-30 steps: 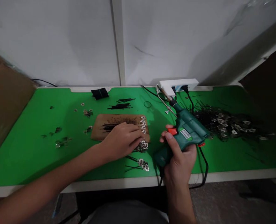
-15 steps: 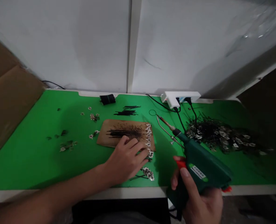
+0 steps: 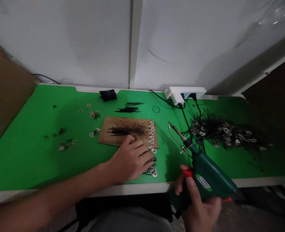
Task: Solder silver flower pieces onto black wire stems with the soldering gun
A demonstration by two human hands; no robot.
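My right hand [image 3: 199, 206] grips a green soldering gun [image 3: 206, 175] with a red trigger near the table's front edge; its metal tip [image 3: 173, 128] points up and left. My left hand [image 3: 131, 159] lies palm down at the front edge of a scorched brown board [image 3: 123, 132], fingers curled over small metal terminals [image 3: 153, 169]. What the fingers hold is hidden. A row of terminals [image 3: 151, 132] lines the board's right edge, and black wires [image 3: 119, 130] lie on it.
A green table [image 3: 26, 161] carries scattered metal bits [image 3: 65, 145] at left, black wire bundles [image 3: 129, 109] behind the board, a tangled pile of wires and terminals [image 3: 222, 132] at right, and a white power strip [image 3: 184, 93] by the wall. A cardboard sheet [image 3: 4, 93] leans at left.
My right hand drew the soldering gun back from over the table to the front edge. My left hand slid from the board toward the terminals in front of it.
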